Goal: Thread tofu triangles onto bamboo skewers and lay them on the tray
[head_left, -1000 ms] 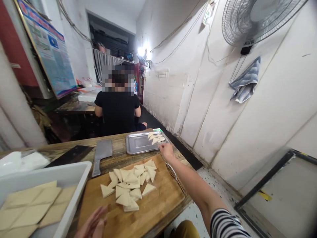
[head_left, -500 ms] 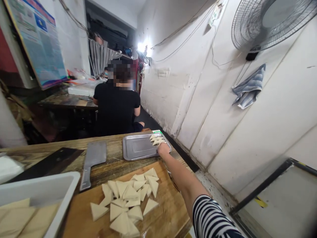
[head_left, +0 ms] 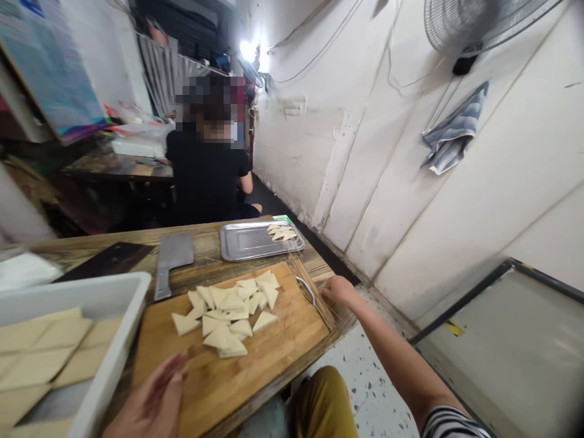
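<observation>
My right hand point(head_left: 338, 291) is at the table's right edge, fingers curled in, beside a bundle of thin wooden skewers point(head_left: 314, 293); whether a skewer is in its grasp is hidden. My left hand point(head_left: 157, 395) hovers over the near left corner of the wooden cutting board point(head_left: 292, 325), fingers stretched and thumb apart, holding nothing visible. A loose heap of pale triangular slices, perhaps tofu point(head_left: 232, 304), lies on the board. Several more triangles point(head_left: 281, 232), with thin sticks jutting from them, rest at the right end of the metal tray point(head_left: 244, 241).
A cleaver point(head_left: 173, 258) and a dark flat blade point(head_left: 107, 260) lie behind the board. At left stands a white bin point(head_left: 137, 289) of pale square slabs point(head_left: 50, 347). A person in black point(head_left: 205, 173) sits beyond the table. A framed panel point(head_left: 515, 340) leans at right.
My right hand has pulled back from the tray to the skewers at the table edge. My left hand has come into view at the bottom. The view has tilted down.
</observation>
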`<state>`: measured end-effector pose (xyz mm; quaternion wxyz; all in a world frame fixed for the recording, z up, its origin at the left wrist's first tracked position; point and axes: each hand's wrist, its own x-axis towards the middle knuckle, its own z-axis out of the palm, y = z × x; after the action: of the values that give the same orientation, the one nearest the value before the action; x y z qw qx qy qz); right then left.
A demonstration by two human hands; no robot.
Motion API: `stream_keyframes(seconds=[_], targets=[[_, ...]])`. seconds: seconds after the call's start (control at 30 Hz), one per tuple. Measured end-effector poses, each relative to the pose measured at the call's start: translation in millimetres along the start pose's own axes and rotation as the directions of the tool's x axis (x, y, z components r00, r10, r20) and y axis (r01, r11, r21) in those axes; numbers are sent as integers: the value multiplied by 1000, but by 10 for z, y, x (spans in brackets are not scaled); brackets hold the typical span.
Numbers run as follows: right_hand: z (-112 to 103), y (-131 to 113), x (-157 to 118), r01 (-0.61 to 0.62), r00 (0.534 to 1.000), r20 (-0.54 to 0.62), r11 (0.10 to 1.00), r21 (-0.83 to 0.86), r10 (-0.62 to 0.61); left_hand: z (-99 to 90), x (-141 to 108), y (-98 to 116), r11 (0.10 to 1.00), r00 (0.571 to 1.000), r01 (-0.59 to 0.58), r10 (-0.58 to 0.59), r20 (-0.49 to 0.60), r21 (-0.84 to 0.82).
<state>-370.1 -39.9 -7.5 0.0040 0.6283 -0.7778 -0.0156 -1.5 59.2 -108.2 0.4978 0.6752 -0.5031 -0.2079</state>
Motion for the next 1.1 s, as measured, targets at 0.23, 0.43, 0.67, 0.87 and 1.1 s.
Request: stream_keyframes(seconds=[0.23, 0.43, 0.67, 0.87, 1.1], targets=[[267, 9, -168, -2, 999, -46, 1000, 6, 3, 16, -3, 168, 994, 999, 18, -15, 32, -110], [290, -51, -161, -32, 999, -12, 999, 10, 32, 153, 32, 368, 984, 967, -167, 150, 206, 65], [293, -105, -153, -83, 997, 15, 995, 57, 82, 315, 130, 419, 895, 913, -372, 304, 272, 248], [298, -59, -159, -80, 997, -7, 988, 133, 81, 200, 301, 359, 839, 817, -511, 406, 409, 186], [305, 142, -157, -67, 988, -113, 955, 289, 103, 154, 469, 314, 790, 746, -590, 455, 486, 168]])
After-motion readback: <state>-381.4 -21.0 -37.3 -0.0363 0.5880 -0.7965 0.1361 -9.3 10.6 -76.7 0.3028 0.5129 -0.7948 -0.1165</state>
